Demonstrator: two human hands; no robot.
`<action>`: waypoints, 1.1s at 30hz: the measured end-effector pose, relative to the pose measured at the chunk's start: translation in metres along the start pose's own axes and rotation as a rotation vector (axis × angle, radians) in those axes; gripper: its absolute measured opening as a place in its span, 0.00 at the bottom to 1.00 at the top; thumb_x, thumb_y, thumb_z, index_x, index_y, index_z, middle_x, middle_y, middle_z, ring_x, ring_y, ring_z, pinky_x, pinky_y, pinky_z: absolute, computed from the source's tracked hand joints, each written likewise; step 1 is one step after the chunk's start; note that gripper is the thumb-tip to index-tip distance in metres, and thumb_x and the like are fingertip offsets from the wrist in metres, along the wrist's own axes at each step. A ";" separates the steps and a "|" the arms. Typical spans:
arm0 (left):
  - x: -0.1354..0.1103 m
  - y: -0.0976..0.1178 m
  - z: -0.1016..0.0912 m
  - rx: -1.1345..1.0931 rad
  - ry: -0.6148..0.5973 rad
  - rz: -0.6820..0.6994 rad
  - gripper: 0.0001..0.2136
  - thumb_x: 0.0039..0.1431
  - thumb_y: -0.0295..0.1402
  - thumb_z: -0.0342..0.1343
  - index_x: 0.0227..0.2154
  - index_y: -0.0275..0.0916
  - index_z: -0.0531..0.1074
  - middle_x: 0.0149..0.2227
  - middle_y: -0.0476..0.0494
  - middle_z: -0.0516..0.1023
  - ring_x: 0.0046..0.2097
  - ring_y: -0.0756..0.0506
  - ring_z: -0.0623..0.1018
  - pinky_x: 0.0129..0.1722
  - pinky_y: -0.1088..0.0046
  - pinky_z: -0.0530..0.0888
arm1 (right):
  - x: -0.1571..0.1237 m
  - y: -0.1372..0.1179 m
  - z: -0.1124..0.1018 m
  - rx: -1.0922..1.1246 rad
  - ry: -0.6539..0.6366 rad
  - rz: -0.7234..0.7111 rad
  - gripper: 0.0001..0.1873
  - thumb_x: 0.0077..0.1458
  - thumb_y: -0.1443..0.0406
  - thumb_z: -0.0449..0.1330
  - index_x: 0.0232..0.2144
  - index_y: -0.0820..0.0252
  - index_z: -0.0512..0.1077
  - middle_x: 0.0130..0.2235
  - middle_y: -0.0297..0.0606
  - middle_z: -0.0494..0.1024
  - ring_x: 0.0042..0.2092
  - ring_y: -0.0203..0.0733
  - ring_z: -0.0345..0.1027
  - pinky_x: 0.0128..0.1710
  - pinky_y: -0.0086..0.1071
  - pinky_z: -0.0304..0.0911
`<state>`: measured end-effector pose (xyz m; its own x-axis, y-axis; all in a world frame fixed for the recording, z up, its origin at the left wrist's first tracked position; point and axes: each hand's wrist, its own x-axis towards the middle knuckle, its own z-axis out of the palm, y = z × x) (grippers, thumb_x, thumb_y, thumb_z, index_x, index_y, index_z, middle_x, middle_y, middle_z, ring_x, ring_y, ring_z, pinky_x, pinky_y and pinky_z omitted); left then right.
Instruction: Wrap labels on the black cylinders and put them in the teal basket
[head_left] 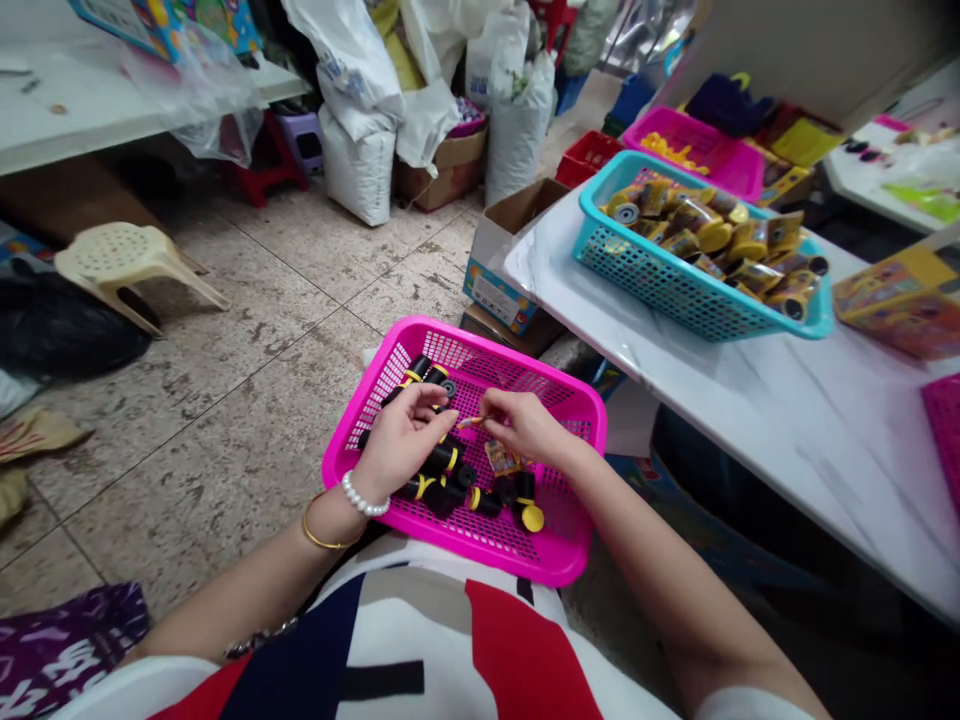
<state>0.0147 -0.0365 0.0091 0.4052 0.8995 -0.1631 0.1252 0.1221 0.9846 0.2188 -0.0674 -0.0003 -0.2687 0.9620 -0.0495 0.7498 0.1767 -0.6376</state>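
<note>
Our left hand point(403, 440) half curled on black cylinders point(442, 460) with yellow rings, grip unclear, our right hand point(527, 426) pinching a thin yellow stick point(471, 422) between fingertips, everything inside a pink plastic basket point(420, 330) before us

A: Head view, how set?
B: Worn on the head, facing forward and down. The striped top point(420, 640) crosses the bottom edge.
A: Nearest subject?
B: The left hand point(401, 440) and right hand point(529, 425), close, over the pink mesh basket point(491, 553) at lower centre.
A: Far field?
B: Wide and angled: tiled floor point(225, 400) to the left, marble-topped table point(750, 430) to the right, white sacks point(360, 130) along the top.
A: Upper right?
B: Poor view, a beige panel point(795, 50), possibly a carton flap, cuts off that corner
</note>
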 end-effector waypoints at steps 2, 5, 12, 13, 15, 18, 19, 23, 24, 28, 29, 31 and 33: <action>0.003 0.000 -0.005 0.051 -0.050 0.010 0.17 0.48 0.38 0.64 0.41 0.38 0.73 0.41 0.41 0.77 0.35 0.49 0.75 0.32 0.75 0.71 | -0.006 -0.017 -0.009 0.149 0.004 0.015 0.07 0.54 0.70 0.55 0.36 0.59 0.69 0.28 0.30 0.71 0.30 0.34 0.64 0.32 0.27 0.59; 0.001 -0.001 -0.003 0.073 -0.196 -0.033 0.09 0.49 0.37 0.63 0.31 0.37 0.74 0.28 0.47 0.76 0.28 0.50 0.74 0.27 0.76 0.69 | -0.013 -0.036 -0.013 0.367 0.084 0.056 0.20 0.52 0.68 0.58 0.49 0.55 0.66 0.30 0.30 0.73 0.31 0.35 0.66 0.32 0.29 0.61; -0.006 -0.001 0.016 -0.210 -0.207 -0.281 0.10 0.50 0.36 0.61 0.30 0.36 0.70 0.20 0.50 0.73 0.20 0.51 0.72 0.21 0.76 0.70 | -0.029 -0.049 0.015 0.821 0.395 0.378 0.12 0.53 0.57 0.61 0.36 0.58 0.70 0.29 0.32 0.72 0.28 0.34 0.66 0.28 0.28 0.63; -0.007 -0.001 0.018 -0.206 -0.214 -0.284 0.10 0.52 0.37 0.60 0.31 0.35 0.70 0.21 0.50 0.74 0.20 0.51 0.72 0.21 0.76 0.70 | -0.031 -0.049 0.020 0.812 0.375 0.393 0.12 0.53 0.56 0.60 0.32 0.58 0.70 0.28 0.32 0.72 0.27 0.34 0.65 0.26 0.28 0.62; -0.009 0.000 0.020 -0.185 -0.190 -0.240 0.11 0.54 0.39 0.58 0.31 0.35 0.71 0.22 0.49 0.74 0.21 0.51 0.72 0.21 0.77 0.70 | -0.036 -0.048 0.028 0.785 0.391 0.416 0.14 0.55 0.54 0.58 0.28 0.58 0.68 0.25 0.31 0.70 0.25 0.34 0.62 0.24 0.27 0.60; -0.015 0.002 0.020 -0.162 -0.055 -0.093 0.11 0.57 0.40 0.56 0.32 0.37 0.71 0.25 0.49 0.75 0.24 0.52 0.72 0.24 0.78 0.69 | -0.039 -0.045 0.033 0.707 0.484 0.449 0.18 0.59 0.51 0.54 0.26 0.57 0.65 0.21 0.28 0.65 0.22 0.34 0.58 0.21 0.27 0.57; -0.018 0.004 0.019 -0.151 -0.019 -0.049 0.10 0.57 0.40 0.56 0.32 0.37 0.72 0.26 0.49 0.75 0.25 0.52 0.72 0.25 0.78 0.69 | -0.040 -0.044 0.032 0.663 0.501 0.447 0.19 0.59 0.51 0.53 0.25 0.57 0.64 0.21 0.28 0.63 0.22 0.34 0.58 0.21 0.27 0.56; -0.025 0.010 0.018 -0.048 0.009 0.047 0.10 0.59 0.39 0.55 0.31 0.37 0.75 0.26 0.48 0.75 0.27 0.52 0.71 0.28 0.78 0.69 | -0.040 -0.045 0.032 0.539 0.506 0.401 0.18 0.61 0.53 0.52 0.24 0.57 0.65 0.22 0.29 0.65 0.24 0.35 0.60 0.23 0.27 0.57; -0.026 0.010 0.018 -0.028 0.009 0.057 0.10 0.59 0.39 0.55 0.32 0.37 0.75 0.27 0.48 0.75 0.28 0.51 0.71 0.27 0.78 0.69 | -0.040 -0.046 0.032 0.526 0.511 0.394 0.18 0.61 0.53 0.52 0.25 0.57 0.65 0.22 0.30 0.65 0.25 0.35 0.60 0.24 0.27 0.57; -0.024 0.010 0.020 -0.035 0.008 0.041 0.11 0.57 0.39 0.56 0.34 0.37 0.78 0.27 0.46 0.76 0.26 0.51 0.70 0.24 0.78 0.66 | -0.040 -0.049 0.034 0.467 0.561 0.357 0.17 0.61 0.55 0.53 0.25 0.58 0.66 0.22 0.29 0.65 0.25 0.34 0.60 0.25 0.26 0.56; -0.023 0.009 0.020 -0.060 -0.002 0.014 0.11 0.56 0.39 0.57 0.35 0.36 0.78 0.25 0.47 0.75 0.25 0.52 0.69 0.23 0.78 0.65 | -0.041 -0.049 0.034 0.456 0.573 0.345 0.17 0.61 0.56 0.53 0.24 0.58 0.66 0.22 0.30 0.65 0.25 0.34 0.60 0.25 0.26 0.56; -0.021 0.006 0.020 -0.137 -0.029 -0.064 0.12 0.55 0.40 0.58 0.34 0.36 0.78 0.22 0.49 0.71 0.22 0.53 0.66 0.20 0.79 0.62 | -0.041 -0.050 0.034 0.438 0.604 0.329 0.16 0.61 0.57 0.53 0.24 0.59 0.66 0.22 0.29 0.65 0.25 0.34 0.59 0.25 0.27 0.56; -0.020 0.004 0.020 -0.221 -0.055 -0.140 0.12 0.55 0.40 0.59 0.32 0.35 0.77 0.20 0.51 0.68 0.21 0.54 0.64 0.19 0.79 0.59 | -0.041 -0.050 0.034 0.422 0.638 0.318 0.15 0.61 0.58 0.53 0.25 0.58 0.67 0.22 0.29 0.65 0.25 0.34 0.60 0.26 0.27 0.56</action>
<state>0.0251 -0.0628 0.0149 0.4473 0.8439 -0.2962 -0.0148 0.3381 0.9410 0.1718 -0.1231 0.0079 0.4076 0.9089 0.0885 0.4080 -0.0946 -0.9081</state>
